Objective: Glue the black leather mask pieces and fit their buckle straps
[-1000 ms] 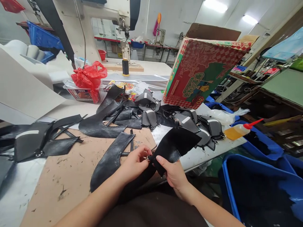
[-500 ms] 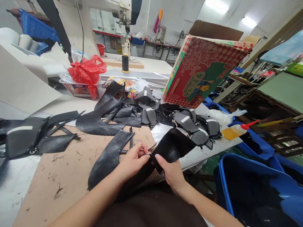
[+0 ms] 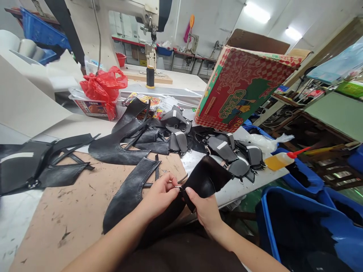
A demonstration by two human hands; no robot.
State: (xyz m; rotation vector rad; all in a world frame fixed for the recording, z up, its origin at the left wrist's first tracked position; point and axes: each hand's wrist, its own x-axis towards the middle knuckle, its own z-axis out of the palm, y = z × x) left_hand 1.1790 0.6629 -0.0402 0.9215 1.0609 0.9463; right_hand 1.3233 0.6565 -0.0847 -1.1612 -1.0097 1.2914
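My left hand [image 3: 162,192] pinches a small silvery metal buckle [image 3: 179,186] between thumb and fingers, close to the edge of a black leather piece. The curved black leather piece [image 3: 208,175] is gripped by my right hand [image 3: 204,207], its thumb on the near face. Below my left hand lies a black leather cutout with straps [image 3: 129,194], partly under my forearm. Beyond it, another curved black leather part [image 3: 119,145] rests on the brown board [image 3: 73,211]. Several black moulded pieces with white strips [image 3: 222,146] are heaped behind my right hand.
A sewing machine [image 3: 150,17] and a black thread spool [image 3: 150,76] stand at the back. A red and green carton [image 3: 241,87] leans on the right. An amber liquid bottle [image 3: 279,161] lies near the table edge, above blue bins [image 3: 266,211]. A red plastic bag [image 3: 103,83] sits back left.
Both hands keep their grip and have barely moved. The view has shifted slightly, and the metal piece sits a little differently at the leather's edge.
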